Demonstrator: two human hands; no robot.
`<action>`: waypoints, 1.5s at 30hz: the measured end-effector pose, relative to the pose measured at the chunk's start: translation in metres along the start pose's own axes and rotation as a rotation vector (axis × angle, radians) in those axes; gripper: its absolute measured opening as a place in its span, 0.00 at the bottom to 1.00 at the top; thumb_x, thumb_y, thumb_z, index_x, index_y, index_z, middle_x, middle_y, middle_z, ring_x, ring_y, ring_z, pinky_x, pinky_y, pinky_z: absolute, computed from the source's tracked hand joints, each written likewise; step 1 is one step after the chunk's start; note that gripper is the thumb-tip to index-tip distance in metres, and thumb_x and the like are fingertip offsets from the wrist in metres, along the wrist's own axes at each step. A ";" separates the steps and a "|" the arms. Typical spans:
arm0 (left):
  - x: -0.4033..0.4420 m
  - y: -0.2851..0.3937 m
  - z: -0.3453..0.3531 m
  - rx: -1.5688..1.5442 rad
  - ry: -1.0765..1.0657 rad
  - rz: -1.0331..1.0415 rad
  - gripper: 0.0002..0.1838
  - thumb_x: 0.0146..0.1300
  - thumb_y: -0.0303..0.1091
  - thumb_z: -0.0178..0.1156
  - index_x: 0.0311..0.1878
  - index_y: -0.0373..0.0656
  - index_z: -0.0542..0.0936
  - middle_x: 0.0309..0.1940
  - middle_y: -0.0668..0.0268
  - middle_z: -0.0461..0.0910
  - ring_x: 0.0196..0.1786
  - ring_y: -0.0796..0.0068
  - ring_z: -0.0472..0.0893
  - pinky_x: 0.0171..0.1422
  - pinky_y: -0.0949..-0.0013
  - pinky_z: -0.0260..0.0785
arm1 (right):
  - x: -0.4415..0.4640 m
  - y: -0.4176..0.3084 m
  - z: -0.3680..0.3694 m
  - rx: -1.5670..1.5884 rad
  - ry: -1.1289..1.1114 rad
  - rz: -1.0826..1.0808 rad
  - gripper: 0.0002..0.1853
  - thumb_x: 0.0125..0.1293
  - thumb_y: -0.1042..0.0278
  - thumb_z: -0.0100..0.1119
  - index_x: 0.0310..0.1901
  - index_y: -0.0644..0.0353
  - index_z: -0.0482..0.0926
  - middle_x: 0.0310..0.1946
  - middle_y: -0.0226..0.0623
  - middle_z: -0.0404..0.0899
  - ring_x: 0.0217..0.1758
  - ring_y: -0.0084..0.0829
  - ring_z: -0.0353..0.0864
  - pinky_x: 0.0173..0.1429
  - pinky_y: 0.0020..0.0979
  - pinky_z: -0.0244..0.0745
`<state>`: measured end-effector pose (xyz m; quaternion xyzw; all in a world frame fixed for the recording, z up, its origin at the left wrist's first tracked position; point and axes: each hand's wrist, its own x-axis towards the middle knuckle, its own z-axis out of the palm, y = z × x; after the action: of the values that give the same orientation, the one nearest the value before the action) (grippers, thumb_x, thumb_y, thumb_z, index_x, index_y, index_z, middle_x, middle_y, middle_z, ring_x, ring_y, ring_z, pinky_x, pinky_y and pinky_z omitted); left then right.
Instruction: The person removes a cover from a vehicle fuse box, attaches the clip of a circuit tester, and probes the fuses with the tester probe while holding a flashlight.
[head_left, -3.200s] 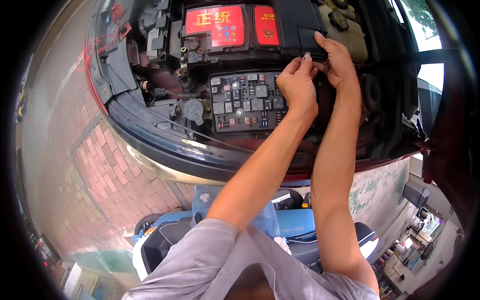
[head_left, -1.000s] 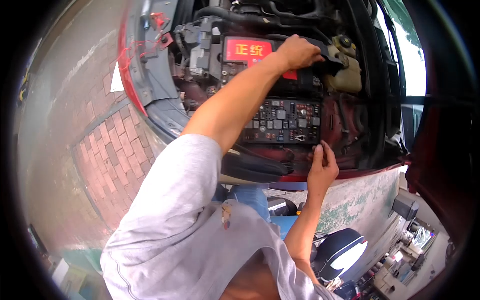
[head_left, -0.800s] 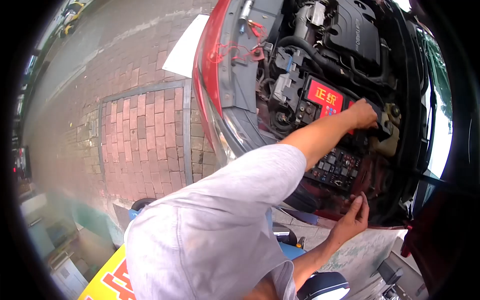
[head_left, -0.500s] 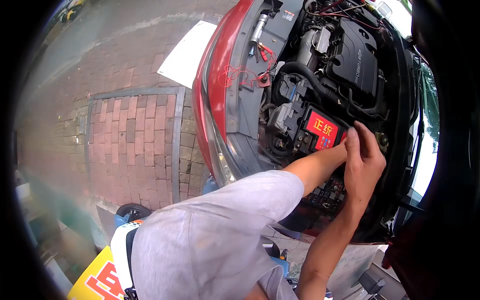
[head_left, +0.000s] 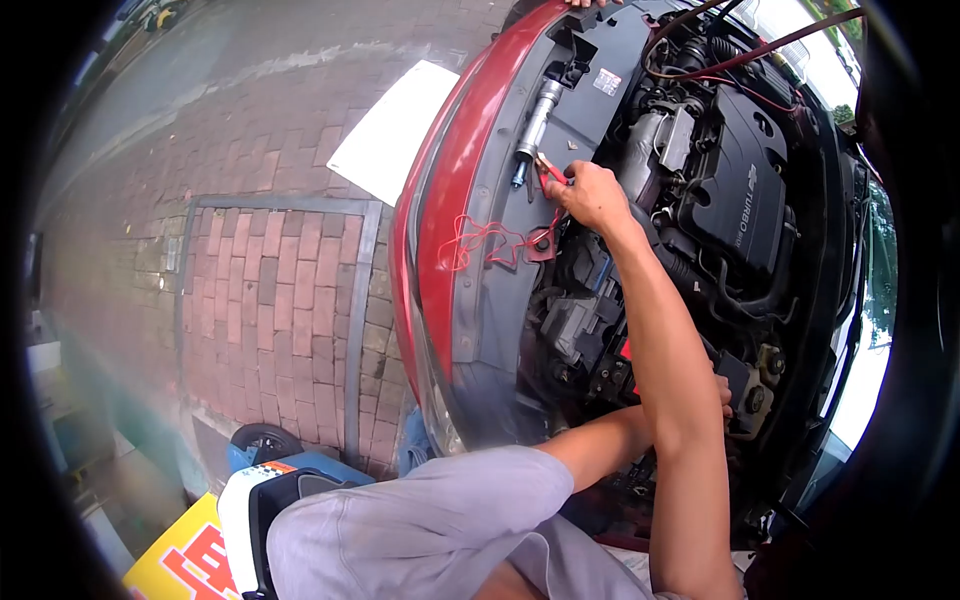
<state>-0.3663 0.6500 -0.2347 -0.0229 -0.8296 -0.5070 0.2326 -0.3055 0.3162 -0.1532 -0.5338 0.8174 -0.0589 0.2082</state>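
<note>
My right hand (head_left: 592, 195) is closed in a pinch on a red clip (head_left: 553, 180) above the black front panel (head_left: 505, 310). Beside the clip lies a silver cylindrical tool (head_left: 540, 118) with a blue tip. Thin red wire (head_left: 470, 240) is loosely coiled on the panel and red bodywork. My left hand (head_left: 724, 393) is mostly hidden behind my right forearm; its visible fingers curl near a black block-shaped part (head_left: 735, 374). What they hold is unclear. The battery's red label (head_left: 627, 350) shows only as a sliver beside the forearm.
A black engine cover (head_left: 740, 190) marked TURBO lies to the right. Another person's hand (head_left: 592, 2) rests at the top edge of the car. Red and black cables (head_left: 770, 48) cross at the upper right. A white board (head_left: 395, 130) lies on the brick paving.
My right hand has moved from over the battery up to the front panel and taken hold of the red clip. Another person's hand has appeared at the top. The view has shifted slightly.
</note>
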 end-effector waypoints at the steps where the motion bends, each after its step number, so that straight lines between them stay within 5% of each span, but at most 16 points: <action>1: -0.001 0.001 -0.005 0.000 0.002 0.018 0.25 0.70 0.57 0.61 0.32 0.43 0.87 0.38 0.62 0.86 0.52 0.59 0.84 0.65 0.47 0.65 | 0.007 0.004 0.008 0.031 -0.020 -0.032 0.24 0.65 0.49 0.66 0.49 0.65 0.86 0.47 0.58 0.87 0.55 0.56 0.85 0.60 0.50 0.78; 5: 0.005 0.007 -0.020 0.053 -0.064 0.006 0.23 0.68 0.56 0.63 0.33 0.43 0.88 0.39 0.63 0.86 0.53 0.62 0.83 0.70 0.47 0.63 | 0.016 0.015 0.034 0.124 0.033 -0.033 0.24 0.66 0.49 0.66 0.47 0.66 0.86 0.38 0.57 0.87 0.49 0.54 0.88 0.56 0.48 0.79; 11: 0.008 0.010 -0.024 0.080 -0.056 -0.027 0.21 0.67 0.54 0.65 0.34 0.43 0.88 0.39 0.63 0.86 0.55 0.66 0.83 0.72 0.49 0.62 | -0.015 0.011 0.022 0.603 0.049 0.139 0.22 0.68 0.53 0.62 0.45 0.70 0.82 0.37 0.53 0.86 0.44 0.47 0.87 0.52 0.43 0.77; 17: 0.004 0.014 -0.020 0.131 -0.001 0.008 0.21 0.66 0.54 0.66 0.35 0.43 0.88 0.40 0.63 0.86 0.55 0.67 0.83 0.71 0.49 0.62 | -0.025 0.039 0.058 0.811 0.096 -0.017 0.22 0.73 0.52 0.59 0.47 0.68 0.83 0.42 0.48 0.86 0.50 0.43 0.86 0.57 0.38 0.76; 20: 0.003 0.009 -0.011 0.130 0.002 0.001 0.21 0.66 0.54 0.66 0.35 0.43 0.88 0.40 0.63 0.86 0.55 0.66 0.83 0.71 0.49 0.62 | -0.004 0.040 0.068 0.639 0.366 -0.124 0.21 0.73 0.51 0.59 0.50 0.65 0.83 0.46 0.50 0.87 0.54 0.46 0.86 0.60 0.37 0.76; 21: 0.004 0.008 -0.009 0.124 0.000 -0.005 0.22 0.66 0.55 0.66 0.35 0.43 0.88 0.40 0.63 0.86 0.56 0.66 0.83 0.71 0.49 0.62 | -0.005 0.027 0.051 0.679 0.147 0.037 0.24 0.70 0.49 0.60 0.51 0.67 0.83 0.50 0.54 0.87 0.56 0.49 0.85 0.62 0.40 0.75; 25: 0.005 0.007 -0.012 0.117 -0.026 -0.014 0.22 0.65 0.55 0.66 0.35 0.42 0.88 0.41 0.61 0.86 0.57 0.65 0.82 0.71 0.49 0.62 | 0.002 -0.003 0.034 0.623 0.225 0.198 0.36 0.60 0.45 0.64 0.58 0.73 0.79 0.51 0.59 0.86 0.58 0.53 0.85 0.64 0.43 0.76; 33: 0.004 0.010 -0.014 0.075 -0.010 -0.011 0.22 0.63 0.55 0.68 0.35 0.42 0.88 0.41 0.61 0.86 0.57 0.66 0.82 0.71 0.49 0.61 | 0.023 -0.005 0.032 0.278 0.093 0.206 0.26 0.57 0.58 0.67 0.52 0.69 0.81 0.51 0.62 0.85 0.58 0.57 0.85 0.61 0.49 0.78; 36: 0.004 0.011 -0.015 0.079 -0.039 -0.020 0.22 0.63 0.55 0.68 0.35 0.42 0.88 0.41 0.62 0.86 0.57 0.67 0.82 0.71 0.49 0.62 | 0.021 -0.004 0.034 0.409 0.074 0.307 0.21 0.58 0.59 0.66 0.46 0.69 0.82 0.45 0.59 0.87 0.53 0.56 0.87 0.58 0.48 0.79; 39: 0.004 0.009 -0.010 0.068 -0.027 -0.016 0.22 0.63 0.54 0.68 0.35 0.42 0.88 0.41 0.61 0.86 0.57 0.66 0.82 0.70 0.49 0.62 | 0.018 0.010 0.037 0.883 -0.015 0.368 0.21 0.53 0.64 0.69 0.45 0.70 0.83 0.36 0.49 0.87 0.36 0.39 0.88 0.44 0.39 0.84; 42: 0.005 0.009 -0.011 0.055 -0.018 -0.016 0.21 0.65 0.53 0.68 0.35 0.42 0.88 0.41 0.61 0.86 0.56 0.63 0.83 0.72 0.47 0.61 | 0.013 0.012 0.036 0.792 0.086 0.306 0.18 0.55 0.64 0.67 0.42 0.70 0.82 0.34 0.46 0.87 0.35 0.37 0.88 0.42 0.38 0.82; 43: 0.005 0.009 -0.013 0.061 -0.013 -0.014 0.21 0.65 0.53 0.68 0.36 0.42 0.88 0.41 0.61 0.86 0.56 0.63 0.83 0.73 0.46 0.61 | 0.013 0.007 0.036 0.514 0.138 0.203 0.20 0.56 0.58 0.65 0.39 0.70 0.82 0.36 0.56 0.88 0.45 0.55 0.89 0.54 0.47 0.80; 45: 0.003 0.010 -0.015 0.101 -0.006 -0.007 0.21 0.65 0.53 0.68 0.36 0.42 0.89 0.41 0.61 0.86 0.56 0.63 0.83 0.72 0.47 0.61 | 0.020 0.002 0.036 0.466 0.058 0.215 0.23 0.56 0.54 0.65 0.44 0.69 0.84 0.40 0.59 0.87 0.51 0.56 0.88 0.58 0.48 0.79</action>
<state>-0.3612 0.6418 -0.2192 -0.0098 -0.8550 -0.4653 0.2289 -0.2999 0.3038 -0.1918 -0.3798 0.8394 -0.2384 0.3071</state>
